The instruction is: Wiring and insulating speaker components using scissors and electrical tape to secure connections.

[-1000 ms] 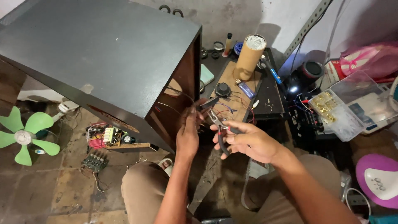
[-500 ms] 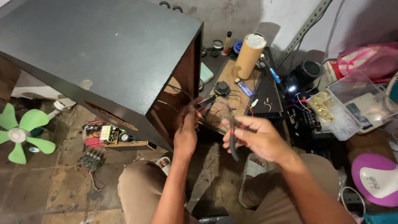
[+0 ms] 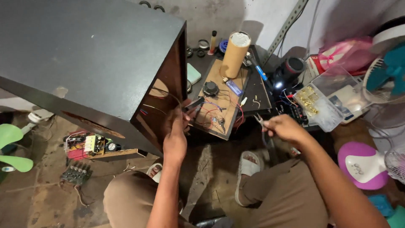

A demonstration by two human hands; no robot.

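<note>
A large dark speaker cabinet (image 3: 84,59) stands tilted at the left, its open side facing right. My left hand (image 3: 176,131) is at that opening and pinches thin wires (image 3: 162,93) that come out of the box. My right hand (image 3: 284,126) is off to the right, closed around small pliers (image 3: 262,126) with dark handles; the jaws point left. Between the hands lies a wooden board (image 3: 221,105) with a small round part and red and blue wires on it.
A cardboard tube (image 3: 234,54) stands on the board's far end. A clear box of brass parts (image 3: 318,101), a pink-and-white device (image 3: 363,164), circuit boards (image 3: 90,145) on the floor, green fan blades (image 3: 10,145), and my sandalled foot (image 3: 249,166) surround me.
My right hand has drawn the pliers away from the wires, moving right and apart from the left hand. The left hand stays at the cabinet opening. The camera view shifted slightly left.
</note>
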